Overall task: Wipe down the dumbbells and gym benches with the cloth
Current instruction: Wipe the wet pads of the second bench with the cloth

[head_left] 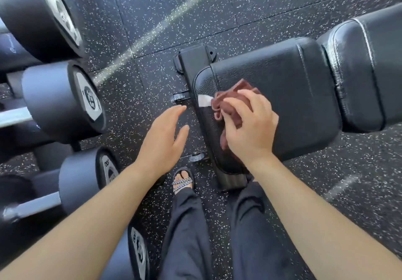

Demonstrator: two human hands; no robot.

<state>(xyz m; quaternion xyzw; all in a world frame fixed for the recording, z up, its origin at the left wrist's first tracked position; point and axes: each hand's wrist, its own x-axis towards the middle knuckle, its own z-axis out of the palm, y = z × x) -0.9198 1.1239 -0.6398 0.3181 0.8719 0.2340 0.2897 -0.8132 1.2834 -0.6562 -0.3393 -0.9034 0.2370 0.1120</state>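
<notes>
A black padded gym bench (282, 88) runs from the centre toward the upper right, made of a seat pad and a second pad (359, 68) behind it. My right hand (250, 127) presses a crumpled maroon cloth (230, 103) onto the near-left end of the seat pad, fingers curled over it. My left hand (163, 136) hovers open above the floor just left of the bench, palm flat, holding nothing. Several black dumbbells (63, 101) lie on a rack along the left edge.
The bench's black metal foot (193, 62) with small wheels (179, 97) sticks out at its left end. My sandalled foot (182, 180) and dark trouser legs stand on the speckled rubber floor (174, 8) between rack and bench.
</notes>
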